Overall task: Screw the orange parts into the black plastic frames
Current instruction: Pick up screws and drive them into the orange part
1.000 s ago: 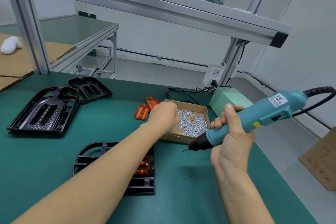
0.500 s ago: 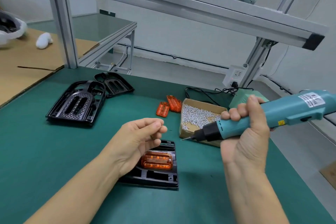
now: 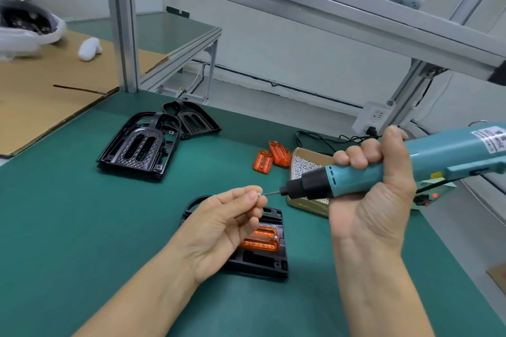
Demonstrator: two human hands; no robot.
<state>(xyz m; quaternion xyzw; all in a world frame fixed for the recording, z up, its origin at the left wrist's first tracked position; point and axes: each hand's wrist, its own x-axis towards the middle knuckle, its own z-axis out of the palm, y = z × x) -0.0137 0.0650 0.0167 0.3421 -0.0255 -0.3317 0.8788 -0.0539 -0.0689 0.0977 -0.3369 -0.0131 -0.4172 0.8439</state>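
Your left hand [image 3: 227,223] pinched a small silver screw [image 3: 259,194] between thumb and forefinger, raised above the green worktop [image 3: 82,227]. Your right hand [image 3: 375,200] was clenched round the teal electric screwdriver [image 3: 356,180], which lay nearly level with its thin bit pointing toward nine o'clock; the bit's tip met the screw's head.

Beneath your left hand, at the near middle of the worktop, lay the black plastic frame [image 3: 262,262] with one translucent orange ribbed part [image 3: 260,239] seated in it. Your fingers covered the frame's nine o'clock side.

At about one o'clock from that frame sat the shallow cardboard box of loose silver screws [image 3: 304,167], partly hidden behind the screwdriver. Just beside the box, on its nine o'clock side, two more orange ribbed parts [image 3: 271,160] lay overlapping on the worktop.

At about eleven o'clock, well apart from the frame in use, a stack of black frames [image 3: 139,145] rested flat, and a smaller black frame piece [image 3: 194,120] lay just beyond it, touching its far corner.

A pale green power unit [image 3: 435,189] with a red lamp showed at three o'clock behind your right wrist. A flat sheet of brown cardboard [image 3: 41,96] lay at ten o'clock, beyond the worktop's edge.
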